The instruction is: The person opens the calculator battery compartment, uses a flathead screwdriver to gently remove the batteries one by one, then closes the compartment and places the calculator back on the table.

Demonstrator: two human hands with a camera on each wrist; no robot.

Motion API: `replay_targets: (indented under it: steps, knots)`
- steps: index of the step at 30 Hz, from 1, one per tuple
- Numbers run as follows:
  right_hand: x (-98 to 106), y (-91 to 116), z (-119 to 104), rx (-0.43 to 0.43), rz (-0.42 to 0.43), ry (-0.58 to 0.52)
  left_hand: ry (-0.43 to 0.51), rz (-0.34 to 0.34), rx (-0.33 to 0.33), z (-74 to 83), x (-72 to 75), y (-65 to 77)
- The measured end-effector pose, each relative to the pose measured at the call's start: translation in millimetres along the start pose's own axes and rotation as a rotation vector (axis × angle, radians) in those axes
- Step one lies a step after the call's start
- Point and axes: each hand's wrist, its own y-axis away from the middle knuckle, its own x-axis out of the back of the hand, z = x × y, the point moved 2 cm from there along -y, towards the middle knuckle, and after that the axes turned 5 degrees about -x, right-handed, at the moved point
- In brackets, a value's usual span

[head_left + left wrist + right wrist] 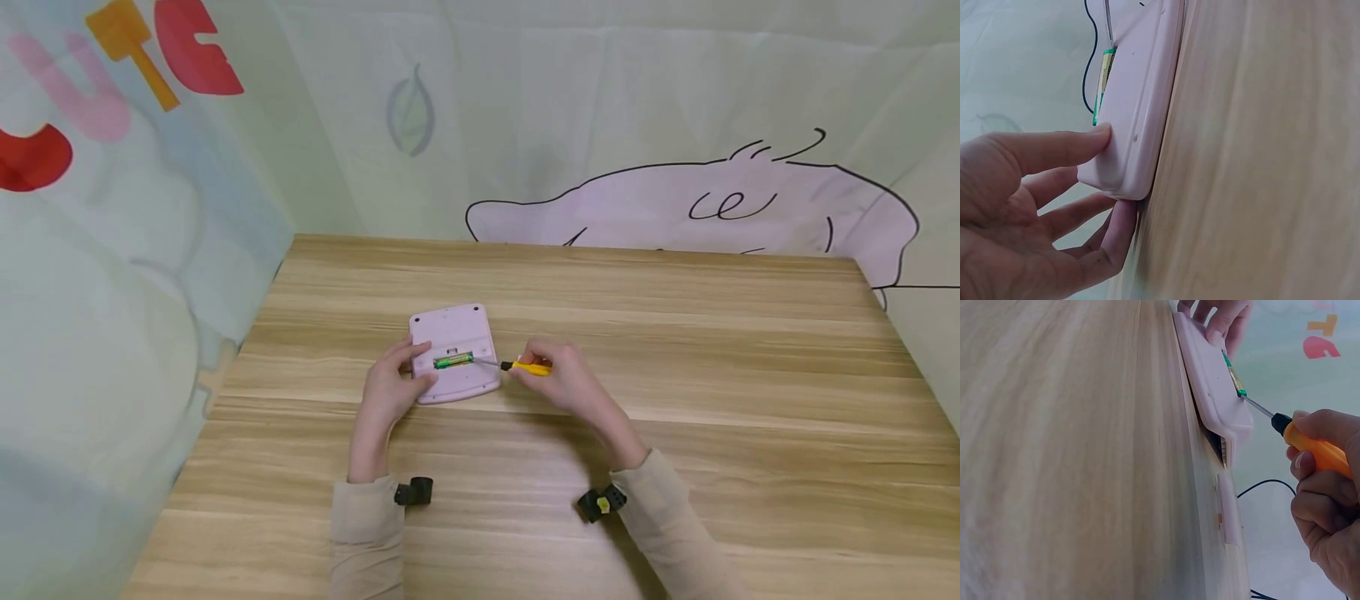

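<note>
A pink calculator (457, 387) lies on the table with its back up. Its battery slot is uncovered, and a green and gold battery (453, 360) sits in it. My left hand (390, 383) grips the calculator's left side, the thumb on its back and the fingers along the edge. In my right hand (1329, 500) is a screwdriver with a yellow-orange handle (1317, 450), pinched between thumb and fingers. Its thin metal shaft (1258, 407) points left, with the tip right at the battery's near end in the right wrist view.
A small pink cover piece (1227, 509) lies on the wooden table (712, 375) beside the calculator, below my right hand in the right wrist view. Behind the table hangs a printed curtain (600, 92). Black wrist cameras (415, 492) sit at both sleeves.
</note>
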Motion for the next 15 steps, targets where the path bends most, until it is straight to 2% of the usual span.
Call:
replay_targets:
  steps: [10,15]
  knots:
    - [1.2,-0.4,-2.1,0.023,0.008,-0.037,0.004,0.006,0.009,-0.1,0.1,-0.3]
    - [2.9,-1.3,-8.3,-0.002,-0.008,-0.065,0.003,0.001,0.011,0.0,-0.4,0.0]
